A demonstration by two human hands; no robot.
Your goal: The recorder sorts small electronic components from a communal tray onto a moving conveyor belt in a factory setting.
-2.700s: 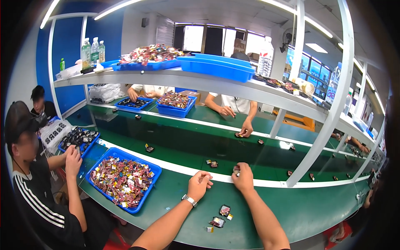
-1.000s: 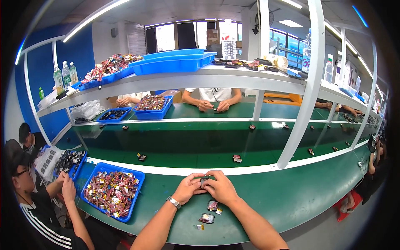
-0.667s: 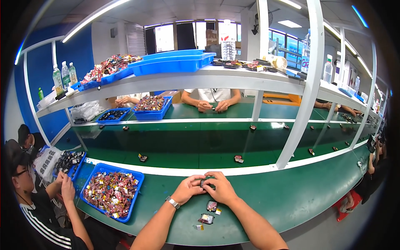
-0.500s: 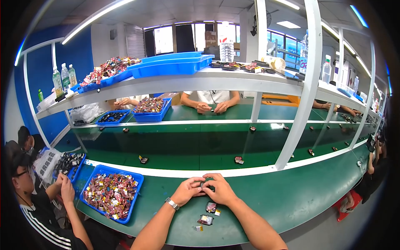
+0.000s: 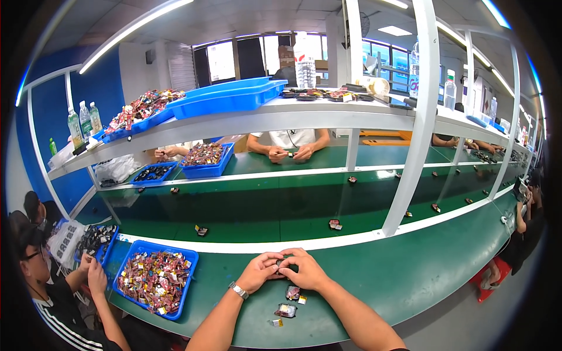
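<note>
My left hand (image 5: 257, 274), with a metal-band watch on its wrist, and my right hand (image 5: 307, 270) meet over the green bench. Their fingertips pinch a small dark casing (image 5: 279, 265), largely covered by the fingers. Just below my hands lies a small black casing with reddish parts (image 5: 293, 292), and a yellow-and-white tab sits beside it. Nearer to me is another black casing with a silvery middle (image 5: 286, 310). A small silver-and-yellow piece (image 5: 276, 322) lies nearest the bench edge.
A blue bin (image 5: 189, 279) heaped with small wired parts stands at my left, near a co-worker's hands (image 5: 93, 275). Beyond a white rail (image 5: 257, 248), small casings lie on a green belt (image 5: 263, 229). A white post (image 5: 410, 140) rises at right, under a loaded shelf.
The view has shifted slightly, moving the bench things a little left and the bin lower. My hands stay together on the dark casing, their fingers slightly rearranged.
</note>
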